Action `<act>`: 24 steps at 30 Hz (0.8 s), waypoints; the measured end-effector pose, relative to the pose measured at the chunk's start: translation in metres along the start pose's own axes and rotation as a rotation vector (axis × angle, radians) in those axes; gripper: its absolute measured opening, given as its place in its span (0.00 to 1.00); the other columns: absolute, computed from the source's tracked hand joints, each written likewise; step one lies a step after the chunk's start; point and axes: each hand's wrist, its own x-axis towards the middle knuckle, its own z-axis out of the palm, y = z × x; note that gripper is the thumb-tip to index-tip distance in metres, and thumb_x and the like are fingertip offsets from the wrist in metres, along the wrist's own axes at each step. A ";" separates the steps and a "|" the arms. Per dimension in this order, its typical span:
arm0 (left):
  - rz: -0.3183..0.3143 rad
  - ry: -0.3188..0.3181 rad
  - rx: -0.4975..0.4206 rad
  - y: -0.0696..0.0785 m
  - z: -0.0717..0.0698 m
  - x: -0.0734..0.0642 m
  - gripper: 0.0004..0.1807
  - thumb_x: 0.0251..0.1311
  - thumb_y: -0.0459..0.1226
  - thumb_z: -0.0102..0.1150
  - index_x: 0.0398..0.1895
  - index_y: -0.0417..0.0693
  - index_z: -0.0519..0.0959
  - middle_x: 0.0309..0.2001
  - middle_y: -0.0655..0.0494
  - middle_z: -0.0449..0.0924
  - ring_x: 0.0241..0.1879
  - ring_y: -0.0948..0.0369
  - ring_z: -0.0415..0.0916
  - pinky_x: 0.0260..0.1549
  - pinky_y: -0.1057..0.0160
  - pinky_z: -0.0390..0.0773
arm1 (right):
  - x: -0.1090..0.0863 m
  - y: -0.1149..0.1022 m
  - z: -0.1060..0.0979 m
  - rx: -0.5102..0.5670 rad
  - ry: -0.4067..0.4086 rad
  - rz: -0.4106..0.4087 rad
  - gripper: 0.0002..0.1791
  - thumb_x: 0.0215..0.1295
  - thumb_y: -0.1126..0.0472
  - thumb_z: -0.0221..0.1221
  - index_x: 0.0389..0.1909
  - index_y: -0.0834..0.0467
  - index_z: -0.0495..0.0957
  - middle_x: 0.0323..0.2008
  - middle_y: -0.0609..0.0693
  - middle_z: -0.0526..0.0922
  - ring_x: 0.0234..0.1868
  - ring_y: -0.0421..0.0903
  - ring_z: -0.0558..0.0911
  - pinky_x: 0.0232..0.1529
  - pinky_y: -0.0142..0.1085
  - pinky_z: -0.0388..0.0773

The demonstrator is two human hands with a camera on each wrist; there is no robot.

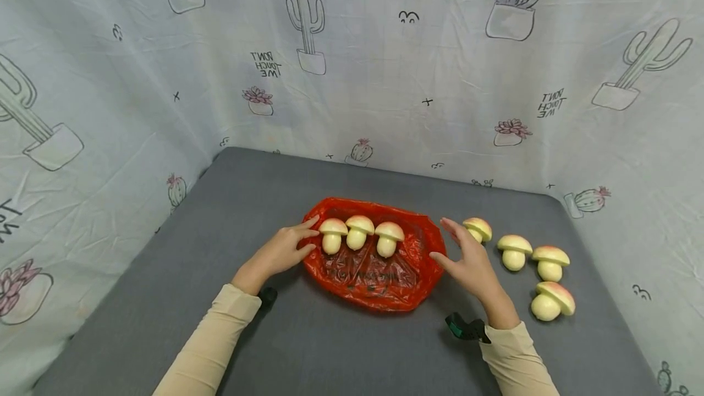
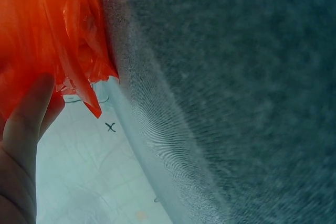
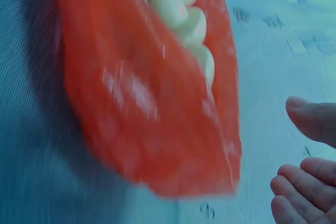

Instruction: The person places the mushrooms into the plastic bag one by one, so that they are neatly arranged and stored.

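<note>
A red plastic bag (image 1: 374, 307), its mouth spread wide, lies at the middle of the table. Three toy mushrooms with pale stems and pink-tinged caps, one of them the middle mushroom (image 1: 360, 231), rest side by side inside it. My left hand (image 1: 279, 252) is at the bag's left rim with fingers spread, and in the left wrist view the thumb (image 2: 31, 108) lies against the red plastic. Beyond the right rim, my right hand (image 1: 470, 260) hovers with thumb and fingers apart, holding nothing. The right wrist view shows a gap between its fingers (image 3: 299, 192) and the bag.
Several more toy mushrooms lie on the grey table (image 1: 352, 353) to the right, among them a tilted mushroom (image 1: 552, 301). One mushroom (image 1: 478, 229) sits just behind the right hand. A white curtain (image 1: 352, 35) printed with cacti surrounds the table's back and sides.
</note>
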 end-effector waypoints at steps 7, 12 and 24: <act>-0.011 -0.009 0.005 0.000 -0.001 0.000 0.20 0.62 0.34 0.57 0.57 0.37 0.76 0.69 0.45 0.62 0.45 0.51 0.79 0.44 0.57 0.75 | -0.022 0.016 -0.027 -0.007 0.102 0.010 0.40 0.53 0.64 0.68 0.66 0.66 0.62 0.62 0.65 0.70 0.60 0.64 0.70 0.56 0.09 0.54; -0.015 -0.002 -0.001 0.002 0.000 -0.002 0.20 0.62 0.35 0.58 0.57 0.37 0.76 0.69 0.45 0.62 0.51 0.47 0.77 0.46 0.55 0.76 | -0.037 0.025 -0.047 -0.045 0.172 0.062 0.41 0.54 0.64 0.67 0.68 0.64 0.60 0.62 0.66 0.69 0.63 0.52 0.70 0.56 0.09 0.53; -0.004 0.013 -0.005 0.006 0.002 -0.003 0.20 0.61 0.34 0.58 0.56 0.36 0.77 0.68 0.43 0.64 0.63 0.45 0.67 0.57 0.48 0.71 | -0.081 0.052 -0.089 -0.072 0.294 0.240 0.43 0.58 0.65 0.65 0.72 0.63 0.54 0.66 0.68 0.63 0.64 0.18 0.55 0.57 0.08 0.50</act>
